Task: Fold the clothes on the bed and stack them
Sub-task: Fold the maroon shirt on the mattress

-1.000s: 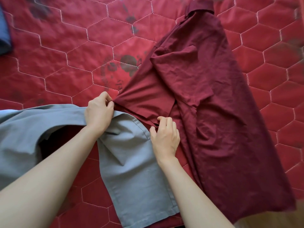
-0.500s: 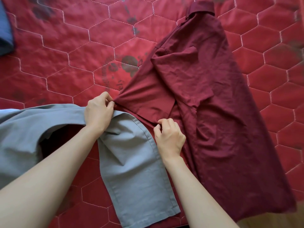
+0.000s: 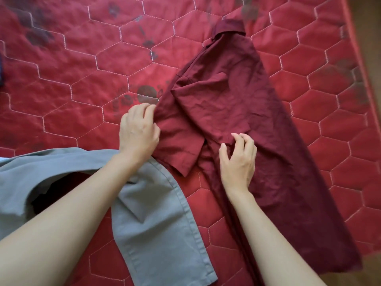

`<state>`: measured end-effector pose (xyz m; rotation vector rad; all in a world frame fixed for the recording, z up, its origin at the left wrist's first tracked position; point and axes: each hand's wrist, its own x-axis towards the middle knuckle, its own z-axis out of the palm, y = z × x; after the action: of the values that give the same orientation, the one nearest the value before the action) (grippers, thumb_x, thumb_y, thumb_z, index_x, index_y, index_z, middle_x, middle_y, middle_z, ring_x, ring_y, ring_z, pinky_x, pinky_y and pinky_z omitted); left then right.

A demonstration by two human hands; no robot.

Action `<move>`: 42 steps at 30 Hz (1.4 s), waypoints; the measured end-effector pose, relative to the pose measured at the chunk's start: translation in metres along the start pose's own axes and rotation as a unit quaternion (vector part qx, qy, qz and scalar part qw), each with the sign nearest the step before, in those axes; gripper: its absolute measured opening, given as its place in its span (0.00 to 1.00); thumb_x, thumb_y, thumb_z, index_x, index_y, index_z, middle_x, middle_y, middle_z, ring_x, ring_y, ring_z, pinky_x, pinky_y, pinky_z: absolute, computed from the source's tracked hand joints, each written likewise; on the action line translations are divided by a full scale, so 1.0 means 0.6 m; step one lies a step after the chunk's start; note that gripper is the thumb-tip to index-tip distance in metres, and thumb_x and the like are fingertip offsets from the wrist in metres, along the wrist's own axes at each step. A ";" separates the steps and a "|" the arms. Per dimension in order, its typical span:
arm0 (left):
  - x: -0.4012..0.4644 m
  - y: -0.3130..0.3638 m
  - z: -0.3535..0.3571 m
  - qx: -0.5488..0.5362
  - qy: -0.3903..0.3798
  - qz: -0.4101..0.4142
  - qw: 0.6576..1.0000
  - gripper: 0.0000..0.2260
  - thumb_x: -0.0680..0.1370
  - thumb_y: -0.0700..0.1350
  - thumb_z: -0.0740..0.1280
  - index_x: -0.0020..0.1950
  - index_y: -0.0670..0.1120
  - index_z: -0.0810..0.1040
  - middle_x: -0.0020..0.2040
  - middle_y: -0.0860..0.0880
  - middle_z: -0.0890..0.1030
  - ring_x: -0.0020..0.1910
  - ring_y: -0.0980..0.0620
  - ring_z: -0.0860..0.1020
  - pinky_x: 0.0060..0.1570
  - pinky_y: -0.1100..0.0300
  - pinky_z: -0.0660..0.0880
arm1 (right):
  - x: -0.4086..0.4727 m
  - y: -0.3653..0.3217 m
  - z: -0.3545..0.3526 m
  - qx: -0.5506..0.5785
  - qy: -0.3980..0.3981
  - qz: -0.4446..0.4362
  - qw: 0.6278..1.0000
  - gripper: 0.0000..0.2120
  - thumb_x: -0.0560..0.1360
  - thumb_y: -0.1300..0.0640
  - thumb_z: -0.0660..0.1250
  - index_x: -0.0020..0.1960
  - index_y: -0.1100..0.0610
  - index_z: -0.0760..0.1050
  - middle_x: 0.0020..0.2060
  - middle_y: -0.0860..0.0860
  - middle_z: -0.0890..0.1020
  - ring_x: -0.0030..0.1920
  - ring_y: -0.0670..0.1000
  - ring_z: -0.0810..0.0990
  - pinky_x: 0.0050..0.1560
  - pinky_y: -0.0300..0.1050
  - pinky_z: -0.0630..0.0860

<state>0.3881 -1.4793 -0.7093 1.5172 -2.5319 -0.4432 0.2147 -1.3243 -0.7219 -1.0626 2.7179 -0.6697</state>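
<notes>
— Folding that maroon shirt, where was it lying?

— It lay on the red quilted bedspread, slanted, collar toward the far side and hem toward the near right corner of the bed. One side was already turned in over the body, with the short sleeve doubled across it.

— And your hands?

— My left hand was at the shirt's left folded edge, fingertips bent onto the cloth near the fold. I could not tell whether it pinched the fabric or only pressed it. My right hand sat over the middle of the shirt just beside the sleeve's hem, fingers loosely curled and spread, thumb apart, holding nothing.

— Different from a second before?

— Yes. Earlier both hands pinched cloth, the left at the sleeve's tip where it met the grey trousers, the right at the sleeve's lower edge. By this moment the right had let go and moved further onto the shirt, the left had moved up off the trousers, and the sleeve lay flatter across the body.

— The trousers?

— Grey, spread under my left forearm, near left, one leg running toward me.
</notes>
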 end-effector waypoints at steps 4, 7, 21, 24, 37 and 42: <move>0.091 0.068 0.030 0.015 -0.057 0.126 0.990 0.23 0.77 0.43 0.64 0.71 0.39 0.70 0.69 0.40 0.72 0.70 0.41 0.68 0.67 0.47 0.64 | 0.085 0.021 -0.012 -0.013 -0.056 0.084 0.995 0.25 0.78 0.50 0.64 0.72 0.59 0.66 0.67 0.57 0.70 0.65 0.58 0.69 0.64 0.49 0.64; 0.157 0.112 0.059 0.053 -0.093 0.169 0.980 0.26 0.79 0.48 0.62 0.76 0.42 0.63 0.74 0.43 0.67 0.74 0.44 0.63 0.71 0.49 0.58 | 0.122 0.030 -0.013 -0.013 -0.095 0.109 0.989 0.25 0.78 0.47 0.63 0.73 0.55 0.65 0.63 0.55 0.73 0.63 0.57 0.70 0.62 0.50 0.67; 0.259 0.132 -0.028 -0.330 -0.181 -0.020 0.926 0.07 0.69 0.43 0.77 0.43 0.52 0.82 0.36 0.54 0.78 0.34 0.62 0.73 0.37 0.70 0.69 | 0.091 -0.028 -0.051 0.219 -0.058 0.122 0.966 0.07 0.73 0.57 0.71 0.50 0.57 0.79 0.44 0.50 0.82 0.45 0.50 0.79 0.49 0.43 0.72; 0.192 0.044 -0.100 -0.348 -0.184 0.000 0.919 0.09 0.68 0.38 0.77 0.42 0.51 0.82 0.38 0.58 0.82 0.38 0.66 0.76 0.44 0.74 0.72 | 0.029 -0.056 -0.054 0.238 -0.090 0.008 0.967 0.04 0.71 0.59 0.72 0.45 0.55 0.79 0.40 0.47 0.80 0.40 0.48 0.78 0.44 0.44 0.75; -0.031 -0.099 -0.025 -0.010 -0.140 -0.068 0.988 0.09 0.78 0.47 0.66 0.56 0.46 0.80 0.52 0.45 0.80 0.53 0.39 0.77 0.51 0.46 0.74 | -0.049 -0.074 0.014 0.080 -0.167 -0.197 0.963 0.08 0.75 0.55 0.69 0.52 0.58 0.80 0.47 0.51 0.81 0.48 0.54 0.78 0.50 0.47 0.75; 0.002 -0.027 0.002 0.012 -0.152 -0.146 0.977 0.19 0.76 0.59 0.66 0.60 0.47 0.76 0.60 0.45 0.74 0.57 0.42 0.73 0.53 0.49 0.72 | 0.057 -0.119 0.048 0.034 -0.175 -0.217 0.960 0.18 0.76 0.53 0.68 0.63 0.60 0.77 0.57 0.54 0.79 0.59 0.56 0.76 0.59 0.51 0.73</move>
<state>0.4008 -1.4875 -0.7157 1.9768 -2.5383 -0.7400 0.2413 -1.4037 -0.7145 -1.6069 2.1660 -0.5583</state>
